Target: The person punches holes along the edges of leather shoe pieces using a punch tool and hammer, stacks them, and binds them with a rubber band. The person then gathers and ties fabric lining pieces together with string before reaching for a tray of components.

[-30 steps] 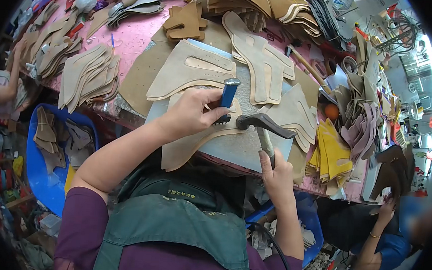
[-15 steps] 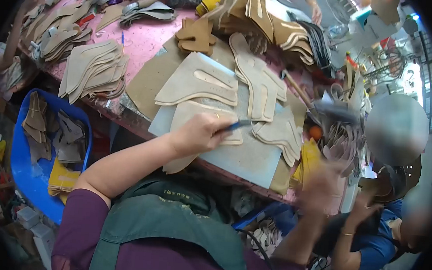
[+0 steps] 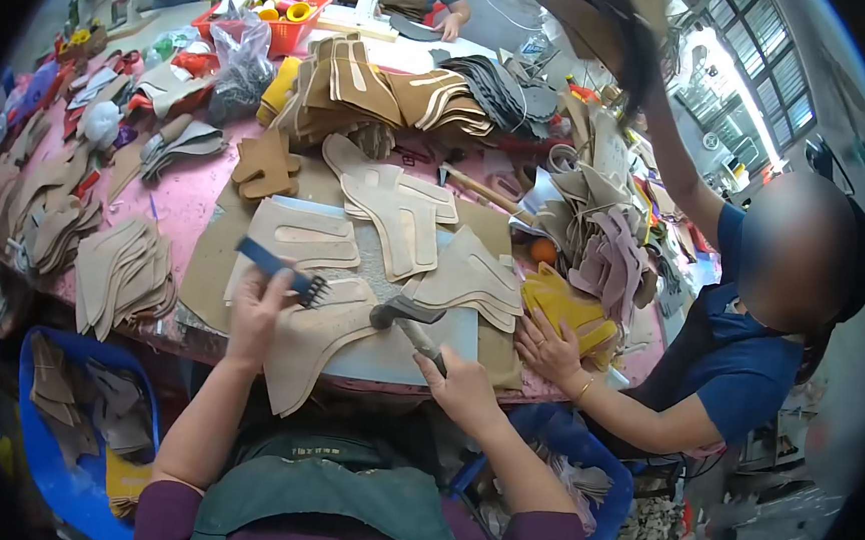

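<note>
My left hand (image 3: 257, 313) is closed on a blue pronged punch (image 3: 277, 269), whose dark teeth point right over the pale leather pieces. My right hand (image 3: 466, 393) grips a hammer (image 3: 407, 318) by its light handle. The dark hammer head is over the pale board (image 3: 451, 357). Under both tools lies a pale leather piece (image 3: 312, 347) with its lower end past the table edge. Another pale leather piece (image 3: 300, 233) with a long slot lies behind it. More cut pieces (image 3: 467, 272) overlap to the right, near a T-shaped piece (image 3: 396, 212).
At right, a co-worker's hand (image 3: 552, 349) rests by yellow pieces (image 3: 560, 304); the other arm raises a dark item (image 3: 600, 21). Stacked leather pieces (image 3: 126, 274) lie left, brown stacks (image 3: 350, 84) behind. A blue bin (image 3: 37, 473) stands below left. Another person sits across.
My right hand has come in over the board with the hammer. My left hand has turned the punch up and leftward in view. The head view has shifted, and the co-worker has leaned in.
</note>
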The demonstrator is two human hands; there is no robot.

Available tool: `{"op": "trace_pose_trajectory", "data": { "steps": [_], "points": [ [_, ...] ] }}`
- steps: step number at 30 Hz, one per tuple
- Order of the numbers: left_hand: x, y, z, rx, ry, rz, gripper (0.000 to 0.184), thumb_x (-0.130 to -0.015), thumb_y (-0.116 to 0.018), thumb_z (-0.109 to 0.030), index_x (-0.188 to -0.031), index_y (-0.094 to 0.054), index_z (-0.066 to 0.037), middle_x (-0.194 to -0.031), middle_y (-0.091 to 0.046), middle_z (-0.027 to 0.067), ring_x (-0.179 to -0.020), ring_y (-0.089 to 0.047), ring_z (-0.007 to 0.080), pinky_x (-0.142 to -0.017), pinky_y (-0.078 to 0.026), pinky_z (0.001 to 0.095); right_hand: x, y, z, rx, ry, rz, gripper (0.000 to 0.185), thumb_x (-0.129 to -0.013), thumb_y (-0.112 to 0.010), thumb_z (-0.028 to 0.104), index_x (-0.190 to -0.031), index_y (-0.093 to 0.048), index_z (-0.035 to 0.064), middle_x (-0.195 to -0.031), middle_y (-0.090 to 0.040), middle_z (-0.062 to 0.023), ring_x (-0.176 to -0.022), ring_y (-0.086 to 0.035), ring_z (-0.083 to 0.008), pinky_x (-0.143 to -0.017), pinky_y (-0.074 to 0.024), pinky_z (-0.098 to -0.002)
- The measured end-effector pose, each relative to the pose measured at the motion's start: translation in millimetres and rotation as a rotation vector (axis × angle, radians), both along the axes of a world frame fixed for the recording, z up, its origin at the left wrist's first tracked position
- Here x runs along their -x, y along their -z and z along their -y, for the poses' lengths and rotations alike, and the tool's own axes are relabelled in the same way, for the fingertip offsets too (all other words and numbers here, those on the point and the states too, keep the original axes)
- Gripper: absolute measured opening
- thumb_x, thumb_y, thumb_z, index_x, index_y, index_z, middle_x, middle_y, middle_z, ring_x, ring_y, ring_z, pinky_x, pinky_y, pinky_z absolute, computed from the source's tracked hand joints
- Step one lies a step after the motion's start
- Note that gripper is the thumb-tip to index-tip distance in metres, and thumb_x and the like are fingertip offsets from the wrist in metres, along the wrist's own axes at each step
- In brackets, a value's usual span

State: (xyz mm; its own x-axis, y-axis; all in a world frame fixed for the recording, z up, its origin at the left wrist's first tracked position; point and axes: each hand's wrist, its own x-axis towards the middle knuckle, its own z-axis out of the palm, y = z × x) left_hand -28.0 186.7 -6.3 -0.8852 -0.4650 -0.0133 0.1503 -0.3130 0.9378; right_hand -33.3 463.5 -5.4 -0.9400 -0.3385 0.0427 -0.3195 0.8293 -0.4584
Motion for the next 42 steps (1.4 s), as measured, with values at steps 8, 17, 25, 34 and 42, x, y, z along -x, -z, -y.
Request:
{"op": "trace_pose_trajectory", "data": {
  "steps": [8, 17, 25, 34, 42],
  "points": [
    [-102.2, -13.8, 65.6, 0.169, 0.476, 0.404, 0.022, -0.089, -0.064, -0.016, -0.102, -0.067, 0.001, -0.098, -0.068, 0.0094, -0.085, -0.063, 0.0140, -0.072, -0.050, 0.0225, 51.1, -20.3, -12.9, 0.018, 0.009, -0.232, 0.039, -0.090, -0.061, 0.042, -0.080, -0.055, 0.0054, -0.057, -0.058, -0.0178, -0.050, -0.057, -0.0369, -0.049, -0.0434, -0.0430],
    [-108.3, 8.1, 32.1, -0.177, 0.440, 0.472, 0.019, -0.090, -0.066, -0.019, -0.095, -0.069, -0.001, -0.092, -0.067, 0.0055, -0.078, -0.060, 0.0134, -0.067, -0.048, 0.0234, 136.3, 27.7, -50.3, -0.329, 0.160, -0.454, 0.031, -0.084, -0.066, 0.035, -0.083, -0.058, 0.0052, -0.075, -0.063, -0.0131, -0.062, -0.060, -0.0334, -0.057, -0.0485, -0.0409],
    [-80.4, -52.9, 26.4, 0.623, 0.687, -0.020, 0.010, -0.081, -0.068, -0.007, -0.087, -0.063, -0.001, -0.081, -0.063, 0.0075, -0.063, -0.050, 0.0185, -0.059, -0.042, 0.0278, 125.3, -11.9, -20.6, 0.039, 0.014, -0.450, 0.017, -0.086, -0.062, 0.015, -0.096, -0.061, 0.0024, -0.090, -0.061, -0.0110, -0.077, -0.057, -0.0278, -0.071, -0.0477, -0.0368],
    [-19.9, -83.7, 90.4, 0.628, 0.653, -0.064, 0.011, -0.081, -0.067, -0.007, -0.089, -0.065, 0.000, -0.077, -0.064, 0.0057, -0.064, -0.053, 0.0138, -0.060, -0.044, 0.0251, 110.9, -15.7, 44.4, 0.213, -0.111, -0.292, 0.013, -0.085, -0.062, 0.008, -0.096, -0.061, 0.0015, -0.089, -0.060, -0.0108, -0.080, -0.057, -0.0261, -0.074, -0.0464, -0.0358],
    [25.6, 12.5, 152.0, 0.426, 0.537, 0.361, 0.015, -0.084, -0.068, -0.017, -0.087, -0.066, -0.002, -0.077, -0.064, 0.0042, -0.064, -0.055, 0.0097, -0.061, -0.047, 0.0212, 86.3, 29.8, 84.7, 0.108, -0.278, -0.548, 0.010, -0.080, -0.063, 0.008, -0.089, -0.061, 0.0066, -0.088, -0.059, -0.0092, -0.080, -0.053, -0.0280, -0.073, -0.0440, -0.0372]
  ]
}}
